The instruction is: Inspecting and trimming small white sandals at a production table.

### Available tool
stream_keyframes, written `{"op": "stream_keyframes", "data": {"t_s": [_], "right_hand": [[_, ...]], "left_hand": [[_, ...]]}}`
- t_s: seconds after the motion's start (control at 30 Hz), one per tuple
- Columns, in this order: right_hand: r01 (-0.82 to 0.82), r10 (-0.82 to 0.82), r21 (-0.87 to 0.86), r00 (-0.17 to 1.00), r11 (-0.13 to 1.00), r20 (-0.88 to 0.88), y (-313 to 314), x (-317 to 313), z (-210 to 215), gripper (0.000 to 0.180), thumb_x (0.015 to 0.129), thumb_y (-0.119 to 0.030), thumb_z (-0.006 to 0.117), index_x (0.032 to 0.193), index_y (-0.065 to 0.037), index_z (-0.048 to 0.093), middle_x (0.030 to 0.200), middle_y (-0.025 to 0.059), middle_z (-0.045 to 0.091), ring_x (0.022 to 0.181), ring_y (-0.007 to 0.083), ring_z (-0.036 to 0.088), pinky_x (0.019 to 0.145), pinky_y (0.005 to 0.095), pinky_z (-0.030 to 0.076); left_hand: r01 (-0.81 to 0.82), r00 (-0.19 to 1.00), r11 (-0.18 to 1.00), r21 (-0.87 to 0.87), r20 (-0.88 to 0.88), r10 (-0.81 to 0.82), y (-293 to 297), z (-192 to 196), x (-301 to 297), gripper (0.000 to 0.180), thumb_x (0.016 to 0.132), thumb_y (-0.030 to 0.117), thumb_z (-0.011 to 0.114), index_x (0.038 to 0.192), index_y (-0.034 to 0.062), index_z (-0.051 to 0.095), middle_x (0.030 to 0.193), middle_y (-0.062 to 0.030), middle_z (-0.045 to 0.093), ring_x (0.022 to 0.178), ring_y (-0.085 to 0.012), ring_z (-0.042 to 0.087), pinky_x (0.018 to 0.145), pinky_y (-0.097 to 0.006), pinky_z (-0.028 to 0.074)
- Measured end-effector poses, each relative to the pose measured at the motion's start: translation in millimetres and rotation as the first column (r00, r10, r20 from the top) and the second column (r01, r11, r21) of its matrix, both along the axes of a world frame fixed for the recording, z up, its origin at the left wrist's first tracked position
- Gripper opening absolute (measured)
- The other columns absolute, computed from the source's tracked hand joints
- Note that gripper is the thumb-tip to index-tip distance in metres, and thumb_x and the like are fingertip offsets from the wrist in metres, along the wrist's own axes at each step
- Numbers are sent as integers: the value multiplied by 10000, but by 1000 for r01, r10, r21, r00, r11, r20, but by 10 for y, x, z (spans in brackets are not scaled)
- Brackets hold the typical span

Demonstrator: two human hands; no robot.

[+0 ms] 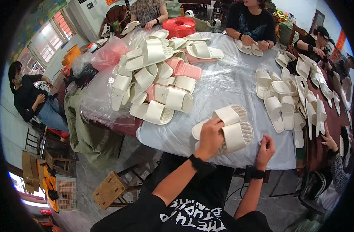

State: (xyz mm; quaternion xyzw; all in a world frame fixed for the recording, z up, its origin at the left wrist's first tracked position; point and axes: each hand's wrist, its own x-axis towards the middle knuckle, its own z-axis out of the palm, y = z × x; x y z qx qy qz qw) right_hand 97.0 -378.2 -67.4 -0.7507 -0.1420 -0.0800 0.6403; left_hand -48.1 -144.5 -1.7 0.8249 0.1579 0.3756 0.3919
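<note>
A big table fills the middle of the room. A thin, shiny plastic sheet covers its pale top, and it crinkles in the light. On the right side the table's dark red-brown edge shows.

At the near edge lies a pair of cream slide sandals, one set on the other. The left hand rests on top of this pair with its fingers curled down over the lower sandal, holding it. The right hand is just right of the pair, off the table edge, not touching it. Its fingers are pinched together, but whatever it holds is too small to see.

On the far left of the table sits a big pile of cream and pink sandals, some lying on clear plastic bags. A pink bag bulges behind the pile. A red roll sits at the far side. On the right lie rows of cream sandals, side by side.

Other people sit around the table. One person in a black shirt at the far side holds a pair of sandals. Another person sits at the left by the window. A small wooden stool stands on the grey floor near the left.
</note>
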Motion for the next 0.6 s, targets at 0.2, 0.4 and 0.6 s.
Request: {"op": "stream_keyframes", "data": {"t_s": [0.2,0.4,0.6], "right_hand": [[12,-12,-4,1000,1000,9,-1,9,-15,95,1048,-46,642,1080,10,712,844,-55,572,757,52,493,686,232,419],[-24,24,-6,1000,1000,9,-11,5,-19,102,1060,-68,642,1099,-1,708,873,-50,605,784,46,527,710,219,424],[11,-11,16,1000,1000,12,28,-26,13,108,1061,-83,641,1078,-1,710,863,-51,612,769,43,524,696,217,424]], "left_hand": [[-115,986,990,79,130,104,794,899,-620,195,782,38,777,964,6,716,1020,-161,699,967,-393,671,820,-440,537],[-276,931,961,-27,242,274,2216,1405,-1052,172,914,-32,649,1086,-41,635,917,-103,696,869,-215,674,778,-358,539],[-534,843,831,-154,-32,536,3887,1667,-1273,275,970,150,639,1115,-68,724,891,-124,747,827,-233,701,753,-395,547]]}}
